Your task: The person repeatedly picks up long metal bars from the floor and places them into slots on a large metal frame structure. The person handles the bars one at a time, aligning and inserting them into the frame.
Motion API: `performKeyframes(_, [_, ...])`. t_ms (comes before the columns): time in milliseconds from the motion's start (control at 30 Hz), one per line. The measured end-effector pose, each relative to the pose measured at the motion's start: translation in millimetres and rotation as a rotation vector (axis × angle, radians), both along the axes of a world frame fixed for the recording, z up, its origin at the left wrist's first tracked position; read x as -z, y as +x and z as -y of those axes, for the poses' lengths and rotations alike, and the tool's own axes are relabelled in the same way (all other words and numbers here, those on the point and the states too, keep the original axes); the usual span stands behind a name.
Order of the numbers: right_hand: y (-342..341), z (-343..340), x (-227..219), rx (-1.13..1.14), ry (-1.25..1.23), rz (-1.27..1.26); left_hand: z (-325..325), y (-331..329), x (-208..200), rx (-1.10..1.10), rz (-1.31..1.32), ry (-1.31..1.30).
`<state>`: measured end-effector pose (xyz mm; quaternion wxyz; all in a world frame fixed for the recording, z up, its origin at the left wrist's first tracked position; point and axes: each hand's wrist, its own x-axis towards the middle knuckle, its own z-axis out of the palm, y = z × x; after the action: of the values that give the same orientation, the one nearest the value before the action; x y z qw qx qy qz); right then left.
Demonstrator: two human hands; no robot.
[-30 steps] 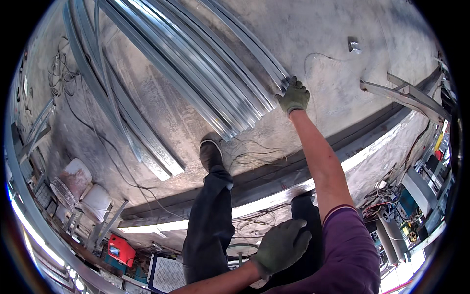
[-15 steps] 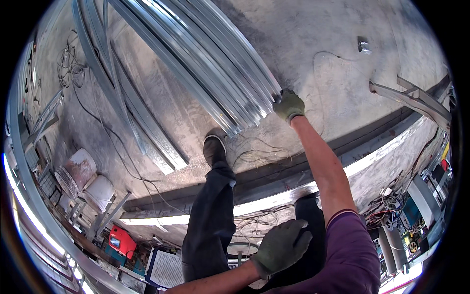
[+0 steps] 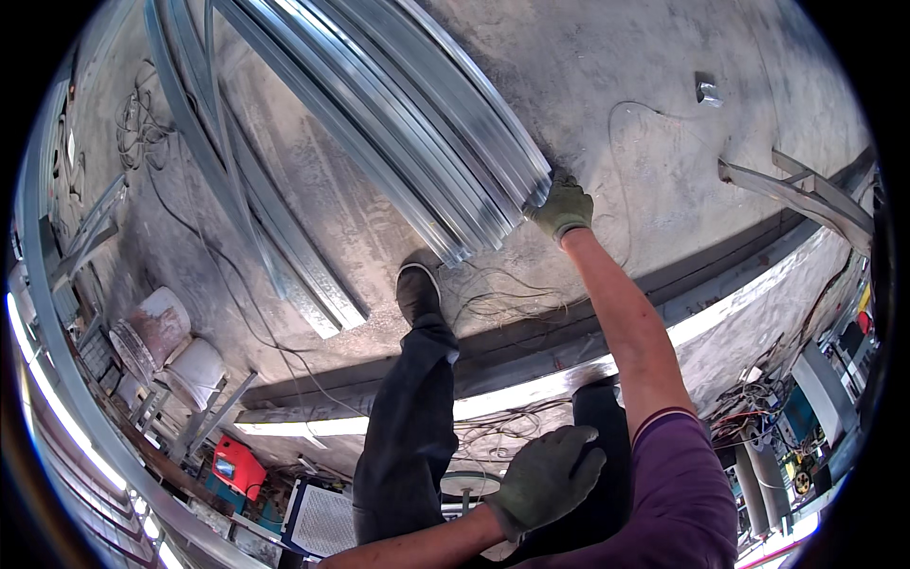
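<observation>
Long shiny metal channels (image 3: 398, 123) lie side by side on the concrete floor, their near ends almost level. My right hand (image 3: 563, 206), in a green work glove, reaches out to the right corner of this bundle. Its fingers are closed round the end of the outermost metal channel (image 3: 507, 119); the fingertips are partly hidden. My left hand (image 3: 548, 479), gloved too, rests over my right thigh with thumb and fingers apart and nothing in it. My left shoe (image 3: 417, 292) stands just short of the bundle's near ends.
More metal profiles (image 3: 284, 251) lie to the left. Two dirty buckets (image 3: 156, 327), a red machine (image 3: 237, 467) and a tangled cable (image 3: 137, 128) are farther left. A raised ledge (image 3: 512, 387) crosses in front of me. At right stands a metal frame (image 3: 796, 194).
The outermost channel has shifted and tilted slightly at its near end, with my right hand moving a little along with it. My left hand stays on my thigh.
</observation>
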<state>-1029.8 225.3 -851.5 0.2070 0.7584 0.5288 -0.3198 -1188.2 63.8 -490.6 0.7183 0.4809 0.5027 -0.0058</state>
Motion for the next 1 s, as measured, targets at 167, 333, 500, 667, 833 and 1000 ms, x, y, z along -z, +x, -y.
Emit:
performKeyframes(167, [-18,10,0,-0.037,0.037,0.148,1,-1,0,-0.03,0.034,0.038])
performKeyframes(333, [-15,-6,-8,-0.102,-0.078,0.106,1,-6,-1,-0.049,0.018,0.053])
performKeyframes(500, [-8,-4,11,-0.083,-0.007,0.246,-3,-7,-7,-0.066,0.006,0.026])
performKeyframes(667, [-13,-3,-1,-0.011,0.128,0.229,-1,-7,-8,-0.093,0.037,0.01])
performKeyframes(833, [-1,-11,-10,-0.027,0.019,0.062,8,-3,-4,-0.123,-0.017,0.073])
performKeyframes(1000, [-9,-2,-54,-0.046,0.006,-0.034,25,-3,16,-0.243,-0.098,0.099])
